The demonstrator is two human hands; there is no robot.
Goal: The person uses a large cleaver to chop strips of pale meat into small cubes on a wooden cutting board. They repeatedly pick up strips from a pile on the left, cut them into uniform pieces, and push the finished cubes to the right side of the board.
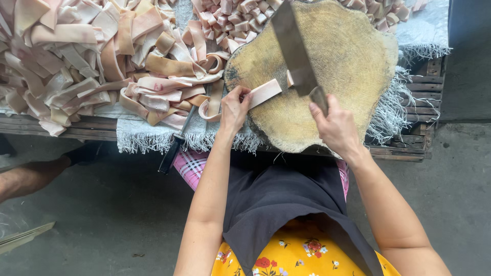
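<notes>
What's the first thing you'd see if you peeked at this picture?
Probably the big cleaver, held by the right hand over the round wooden chopping block in the middle. The left hand holds a pale pink strip flat on the block beside the blade. After that, the huge heap of pink and tan strips piled on the left catches the eye.

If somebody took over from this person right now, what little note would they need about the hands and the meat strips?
Left hand: pins a pale strip flat on the round wooden block.
Right hand: grips the cleaver, blade at the strip's end.
Done: a heap of small cut pieces lies beyond the block.
Left: a big pile of long strips waits on the left. A second knife lies at the table's edge.
</notes>
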